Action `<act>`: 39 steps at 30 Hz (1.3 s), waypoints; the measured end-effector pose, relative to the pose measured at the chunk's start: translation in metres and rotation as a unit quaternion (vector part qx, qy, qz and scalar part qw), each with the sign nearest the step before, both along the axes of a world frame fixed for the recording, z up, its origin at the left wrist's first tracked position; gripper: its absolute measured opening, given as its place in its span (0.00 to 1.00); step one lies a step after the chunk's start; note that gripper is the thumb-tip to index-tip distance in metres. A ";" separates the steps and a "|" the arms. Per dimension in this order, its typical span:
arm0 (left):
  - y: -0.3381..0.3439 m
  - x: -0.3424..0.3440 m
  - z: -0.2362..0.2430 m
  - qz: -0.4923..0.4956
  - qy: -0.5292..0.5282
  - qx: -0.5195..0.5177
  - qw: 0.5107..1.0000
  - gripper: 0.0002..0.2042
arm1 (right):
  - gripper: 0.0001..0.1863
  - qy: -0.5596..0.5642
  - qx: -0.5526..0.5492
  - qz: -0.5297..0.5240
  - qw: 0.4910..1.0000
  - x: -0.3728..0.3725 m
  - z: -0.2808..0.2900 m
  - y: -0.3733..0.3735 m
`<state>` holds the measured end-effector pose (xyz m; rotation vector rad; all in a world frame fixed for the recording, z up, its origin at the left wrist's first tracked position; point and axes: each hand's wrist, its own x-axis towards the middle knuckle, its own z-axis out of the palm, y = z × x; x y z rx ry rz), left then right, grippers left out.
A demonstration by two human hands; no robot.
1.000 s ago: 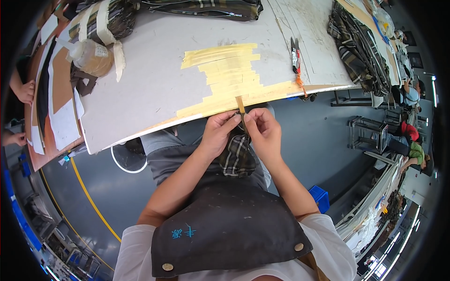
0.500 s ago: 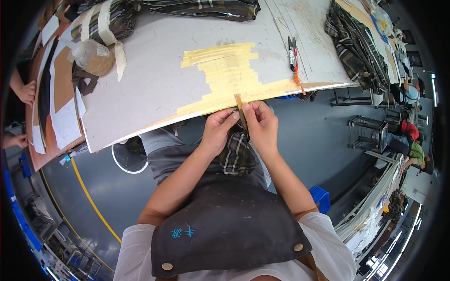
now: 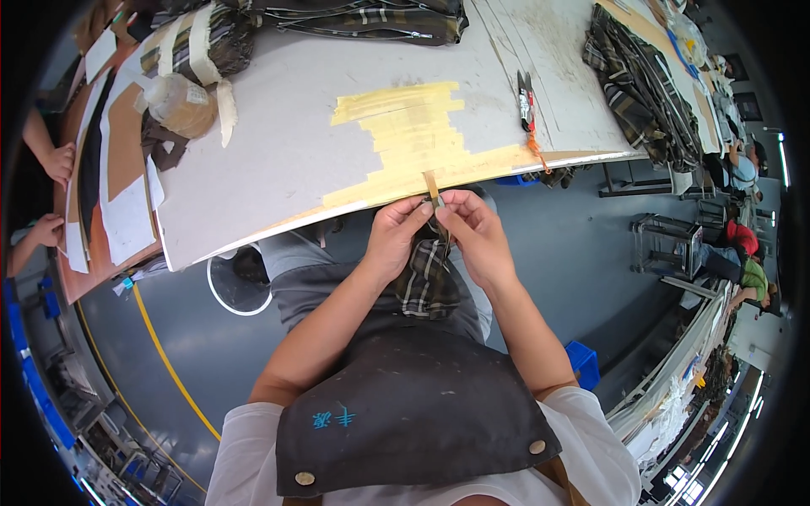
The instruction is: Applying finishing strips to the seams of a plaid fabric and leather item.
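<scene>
A piece of dark plaid cloth [image 3: 426,282] hangs over my lap, just below the table's front edge. From its top a narrow brownish strip [image 3: 431,185] runs up onto the taped edge of the table. My left hand [image 3: 396,239] is closed at the left of the strip, thumb and forefinger pinching where strip and cloth meet. Opposite it, my right hand [image 3: 479,234] is closed too, its thumb and forefinger pressed at the same spot. The fingertips nearly touch and hide what exactly lies between them.
Yellow tape covers part of the table [image 3: 270,135]. Black-and-red scissors [image 3: 526,110] lie right of it. Plaid pieces with zippers [image 3: 371,21] lie at the back, more plaid cloth [image 3: 645,93] at right. A plastic bottle [image 3: 181,105] stands left, near another person's hands [image 3: 57,163].
My right thumb and fingers have shifted slightly down and left along the strip, and the grip has changed. My left hand stays nearly in place. The view has turned slightly.
</scene>
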<state>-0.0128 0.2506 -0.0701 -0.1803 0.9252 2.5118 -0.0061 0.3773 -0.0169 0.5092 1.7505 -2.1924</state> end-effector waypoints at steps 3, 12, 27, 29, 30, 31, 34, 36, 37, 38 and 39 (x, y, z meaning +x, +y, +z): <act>-0.001 -0.002 -0.006 0.012 0.009 -0.031 0.999 0.10 | 0.07 0.007 0.026 0.008 1.000 -0.005 0.000 -0.004; -0.010 0.003 0.001 0.009 0.151 -0.313 0.937 0.13 | 0.08 0.003 0.023 -0.053 0.998 -0.002 -0.007 -0.003; -0.065 0.065 0.070 -0.004 0.304 -0.575 0.760 0.18 | 0.06 0.142 0.206 0.147 0.957 0.074 0.045 -0.005; -0.079 0.068 0.076 -0.010 0.289 -0.586 0.757 0.19 | 0.07 0.203 0.215 0.171 0.940 0.071 0.054 -0.013; -0.085 0.069 0.080 -0.071 0.271 -0.599 0.750 0.19 | 0.07 0.204 0.215 0.173 0.939 0.069 0.061 -0.018; -0.092 0.068 0.084 -0.132 0.254 -0.609 0.740 0.20 | 0.07 0.208 0.213 0.180 0.938 0.067 0.069 -0.024; -0.105 0.072 0.081 -0.177 0.217 -0.448 0.849 0.17 | 0.08 0.213 0.180 0.214 0.936 0.056 0.086 -0.031; -0.113 0.074 0.072 -0.212 0.150 -0.183 0.948 0.19 | 0.08 0.213 0.147 0.241 0.935 0.050 0.092 -0.033; -0.113 0.076 0.073 -0.212 0.152 -0.182 0.948 0.19 | 0.08 0.216 0.117 0.248 0.937 0.048 0.093 -0.033; -0.110 0.079 0.076 -0.169 0.111 -0.066 0.977 0.22 | 0.07 0.218 0.087 0.254 0.938 0.046 0.095 -0.033; -0.107 0.082 0.077 -0.123 0.068 0.052 0.989 0.26 | 0.07 0.219 0.089 0.253 0.938 0.044 0.096 -0.034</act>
